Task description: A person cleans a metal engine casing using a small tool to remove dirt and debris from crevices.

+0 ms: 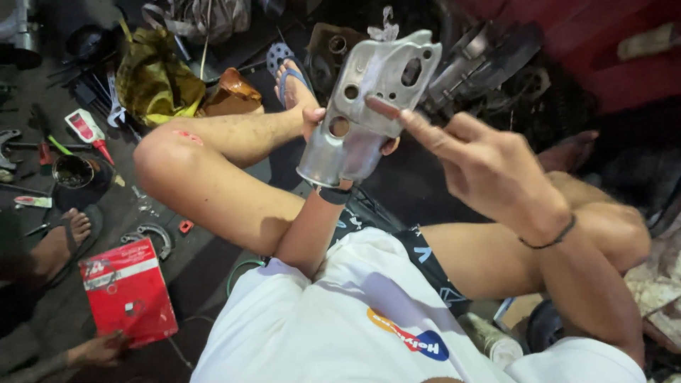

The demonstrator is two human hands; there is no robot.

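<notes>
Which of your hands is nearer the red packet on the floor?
Left. The left hand grips the metal casing above the knee, on the red packet side; the right hand is farther right, fingertip touching the casing.

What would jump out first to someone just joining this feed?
The grey cast-metal part with round holes at top centre, held up by the left hand from behind while the right hand lays a forefinger on its face. Below it are the person's bare crossed legs and white shirt. At lower left, another person's hand holds a flat red packet above the cluttered floor.
</notes>
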